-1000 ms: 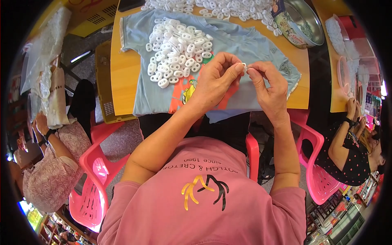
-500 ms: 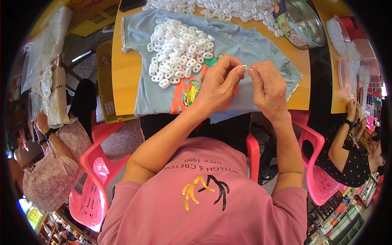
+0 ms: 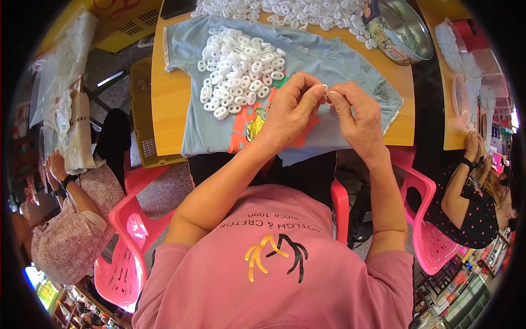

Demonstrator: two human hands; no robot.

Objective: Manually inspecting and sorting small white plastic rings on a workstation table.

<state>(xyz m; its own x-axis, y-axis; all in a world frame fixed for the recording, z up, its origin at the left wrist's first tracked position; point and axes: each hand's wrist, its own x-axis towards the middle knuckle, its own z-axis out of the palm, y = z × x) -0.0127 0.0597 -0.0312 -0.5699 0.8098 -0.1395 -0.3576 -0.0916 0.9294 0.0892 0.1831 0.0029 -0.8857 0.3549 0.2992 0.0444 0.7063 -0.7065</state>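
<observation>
Your left hand's (image 3: 289,112) fingers (image 3: 311,96) are drawn together, thumb against index finger, pinching a small white piece (image 3: 326,88) whose edge peeks out at the tips. Your right hand (image 3: 359,115) meets it from the other side, thumb and index finger closed on the piece's right edge with barely a gap; whether a tinier part sits between those tips is too small for you to tell here. The other fingers of both hands curl in toward the palms. The pinched piece is held up above a blue-grey T-shirt (image 3: 334,57), which lies spread over the yellow-brown counter (image 3: 167,118). Just past your left hand, partly behind it, a red, green and yellow print (image 3: 255,125) shows on the cloth. Up and to the left of your hands, resting on the shirt, is a heap of white oval pieces (image 3: 235,68), many showing two holes. Beyond the shirt, more white ovals (image 3: 307,11) spread along the counter's far side, and to their right stands a round metal tin (image 3: 386,41) with small greyish bits (image 3: 409,41) inside. Below the counter's left edge sits a yellow crate (image 3: 144,109), and pink chairs flank you, one on your left (image 3: 125,274) and one on your right (image 3: 433,247).
</observation>
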